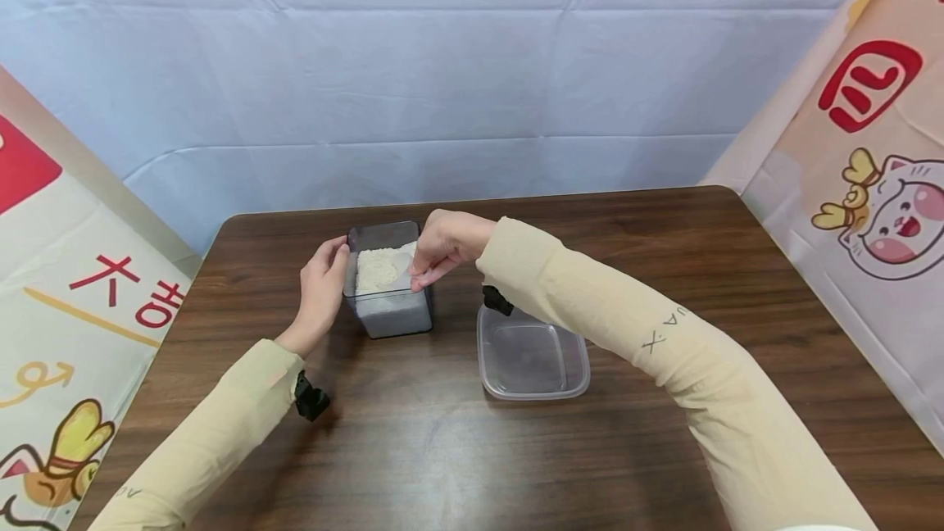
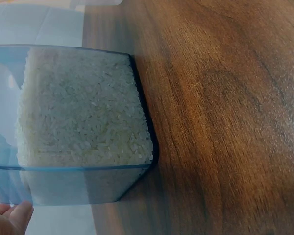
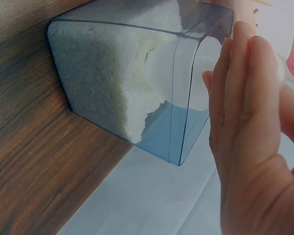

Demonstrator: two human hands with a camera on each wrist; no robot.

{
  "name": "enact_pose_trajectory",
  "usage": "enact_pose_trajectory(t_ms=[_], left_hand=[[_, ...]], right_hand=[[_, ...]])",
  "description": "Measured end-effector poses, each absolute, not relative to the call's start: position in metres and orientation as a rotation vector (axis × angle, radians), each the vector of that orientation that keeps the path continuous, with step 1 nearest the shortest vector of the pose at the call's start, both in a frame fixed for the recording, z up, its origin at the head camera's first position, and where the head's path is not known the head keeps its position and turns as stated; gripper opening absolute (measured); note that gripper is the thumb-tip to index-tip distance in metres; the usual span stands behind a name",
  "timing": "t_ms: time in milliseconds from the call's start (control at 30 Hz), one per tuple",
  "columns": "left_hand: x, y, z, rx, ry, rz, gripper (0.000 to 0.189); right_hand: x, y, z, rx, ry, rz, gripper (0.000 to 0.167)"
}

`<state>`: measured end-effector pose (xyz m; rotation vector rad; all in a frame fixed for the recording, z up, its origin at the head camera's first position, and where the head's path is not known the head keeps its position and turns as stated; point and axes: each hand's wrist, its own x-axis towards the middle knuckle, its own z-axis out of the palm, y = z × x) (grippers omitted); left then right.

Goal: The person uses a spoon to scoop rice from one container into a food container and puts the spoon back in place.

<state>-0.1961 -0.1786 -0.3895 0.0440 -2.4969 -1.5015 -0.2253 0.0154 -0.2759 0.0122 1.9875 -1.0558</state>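
Observation:
A clear, dark-tinted box point(image 1: 394, 319) filled with white rice point(image 1: 376, 267) stands toward the back left of the table. At its left wall is my left hand point(image 1: 321, 281), fingertips against the outside near the rim; the left wrist view shows those fingertips point(image 2: 20, 215) beside the clear wall. Over the box's right edge, my right hand point(image 1: 446, 246) pinches the handle of a white scoop point(image 1: 401, 262). The scoop's pale bowl point(image 3: 179, 73) shows through the wall in the right wrist view, partly in the rice. My right fingers hide its handle.
A clear shallow plastic container point(image 1: 533, 393) sits on the brown wooden table point(image 1: 413, 449), right of the box and under my right forearm. A pale cloth point(image 1: 442, 72) hangs behind the table. Printed banners point(image 1: 878, 211) flank it on both sides.

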Motion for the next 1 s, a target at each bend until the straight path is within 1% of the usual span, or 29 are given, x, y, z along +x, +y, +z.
enact_pose_trajectory(t_ms=[1000], left_hand=[[-0.1972, -0.1783, -0.3896, 0.045, -2.476, -1.501, 0.039]], right_hand=[[-0.2265, 0.0073, -0.2847, 0.020, 2.002, -1.076, 0.011]])
